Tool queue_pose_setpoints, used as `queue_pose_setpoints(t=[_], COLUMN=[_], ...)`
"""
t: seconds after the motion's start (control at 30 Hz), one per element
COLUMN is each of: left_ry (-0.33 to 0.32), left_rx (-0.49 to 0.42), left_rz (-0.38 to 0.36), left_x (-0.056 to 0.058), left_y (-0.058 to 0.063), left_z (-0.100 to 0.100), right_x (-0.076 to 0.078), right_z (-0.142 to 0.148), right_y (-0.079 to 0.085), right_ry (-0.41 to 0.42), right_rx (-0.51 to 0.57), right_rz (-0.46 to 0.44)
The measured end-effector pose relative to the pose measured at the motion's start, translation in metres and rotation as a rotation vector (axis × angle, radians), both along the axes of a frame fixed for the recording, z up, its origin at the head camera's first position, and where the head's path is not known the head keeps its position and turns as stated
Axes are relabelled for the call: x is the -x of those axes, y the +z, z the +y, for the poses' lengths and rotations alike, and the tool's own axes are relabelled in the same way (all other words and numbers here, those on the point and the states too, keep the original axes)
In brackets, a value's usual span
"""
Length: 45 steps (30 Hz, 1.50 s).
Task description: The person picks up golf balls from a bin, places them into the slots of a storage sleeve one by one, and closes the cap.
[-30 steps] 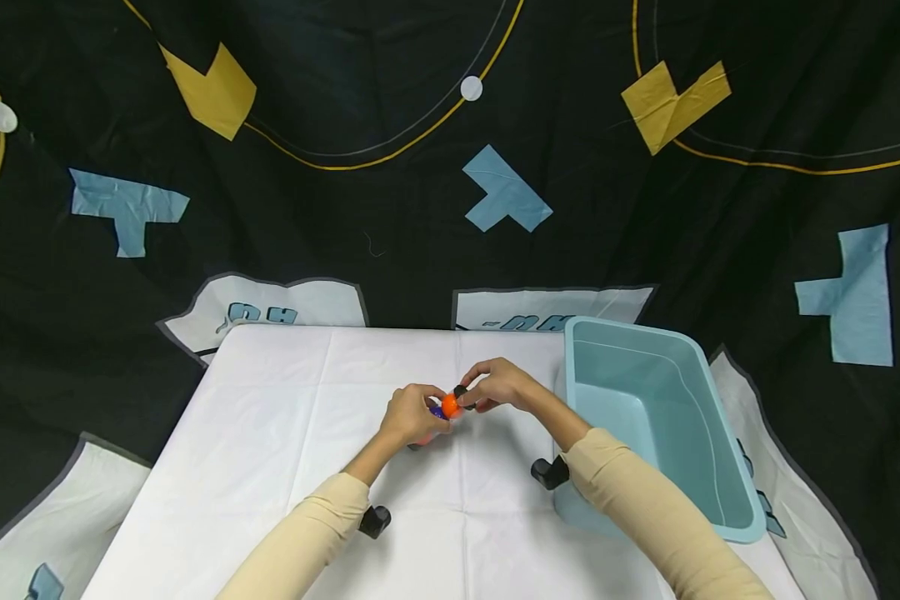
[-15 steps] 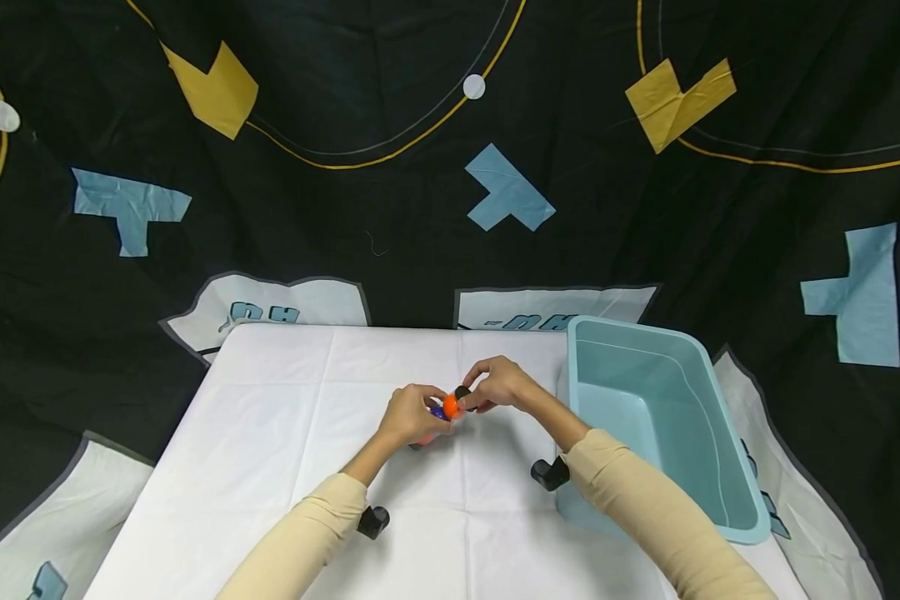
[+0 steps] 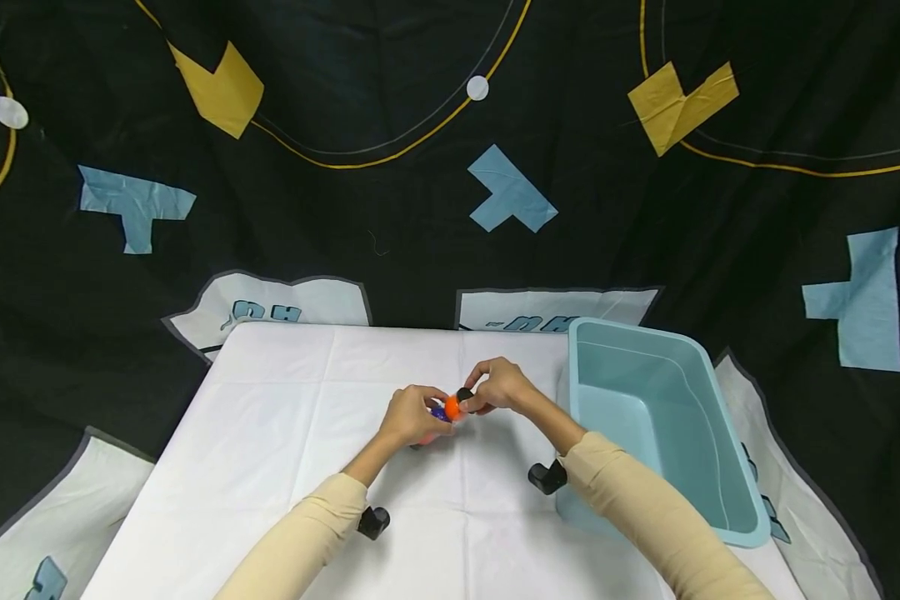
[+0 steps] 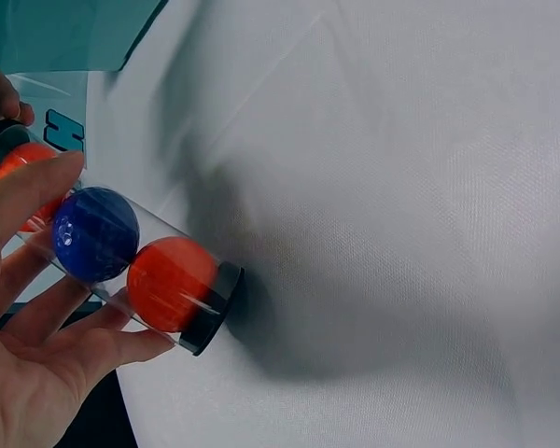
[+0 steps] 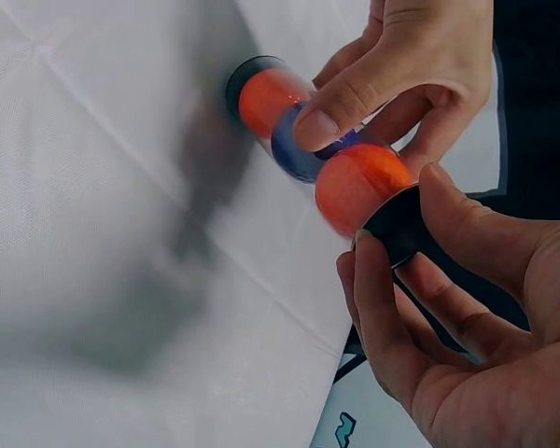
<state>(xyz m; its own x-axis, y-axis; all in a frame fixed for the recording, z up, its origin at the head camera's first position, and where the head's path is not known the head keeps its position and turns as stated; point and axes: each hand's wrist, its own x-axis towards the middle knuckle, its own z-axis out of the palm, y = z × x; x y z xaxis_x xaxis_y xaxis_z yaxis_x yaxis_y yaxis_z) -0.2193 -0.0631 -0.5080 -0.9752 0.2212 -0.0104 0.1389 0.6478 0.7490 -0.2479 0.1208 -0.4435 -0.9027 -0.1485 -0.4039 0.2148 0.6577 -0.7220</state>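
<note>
A clear tube (image 4: pixel 147 219) with black end caps holds two orange balls and a blue ball (image 4: pixel 96 234) between them. My left hand (image 3: pixel 411 414) grips the tube around its middle, thumb on one side and fingers on the other. At the tube's far right end, my right hand (image 3: pixel 501 386) pinches the black cap (image 5: pixel 397 227) between thumb and fingers. One orange ball (image 5: pixel 362 189) lies right against that cap. The other orange ball (image 4: pixel 173 284) sits at the opposite end, beside the second black cap (image 4: pixel 212 310). The tube is tilted over the white table.
A light blue plastic tub (image 3: pixel 667 417) stands on the table's right side, close by the right forearm. White cloth (image 3: pixel 270 467) covers the table. Behind it hangs a black backdrop (image 3: pixel 390 225) with blue and yellow tape pieces.
The hands hold nearly the same place on the tube and cap. My right hand's fingers shift slightly at the cap, and the head view drifts a little.
</note>
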Motion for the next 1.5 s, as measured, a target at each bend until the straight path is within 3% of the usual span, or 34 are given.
queue_pose_setpoints(t=[0.2, 0.53, 1.1, 1.3, 1.5], left_ry=[-0.003, 0.026, 0.051, 0.046, 0.076], left_rx=[-0.007, -0.013, -0.010, -0.018, 0.018], left_rz=[-0.004, -0.010, -0.014, -0.019, 0.028], left_x=[0.002, 0.004, 0.006, 0.003, 0.003], left_y=[-0.005, -0.003, -0.006, -0.006, 0.003], left_z=[0.002, 0.000, 0.001, -0.001, -0.011], right_x=[0.000, 0.004, 0.002, 0.003, 0.004], right_z=[-0.001, -0.007, -0.010, -0.008, 0.002], right_y=[-0.004, 0.000, -0.002, -0.001, 0.008], right_ry=[-0.022, -0.002, -0.029, 0.043, 0.130], right_rx=[-0.030, -0.048, -0.020, -0.050, -0.154], right_rz=[0.033, 0.072, 0.072, 0.064, 0.089])
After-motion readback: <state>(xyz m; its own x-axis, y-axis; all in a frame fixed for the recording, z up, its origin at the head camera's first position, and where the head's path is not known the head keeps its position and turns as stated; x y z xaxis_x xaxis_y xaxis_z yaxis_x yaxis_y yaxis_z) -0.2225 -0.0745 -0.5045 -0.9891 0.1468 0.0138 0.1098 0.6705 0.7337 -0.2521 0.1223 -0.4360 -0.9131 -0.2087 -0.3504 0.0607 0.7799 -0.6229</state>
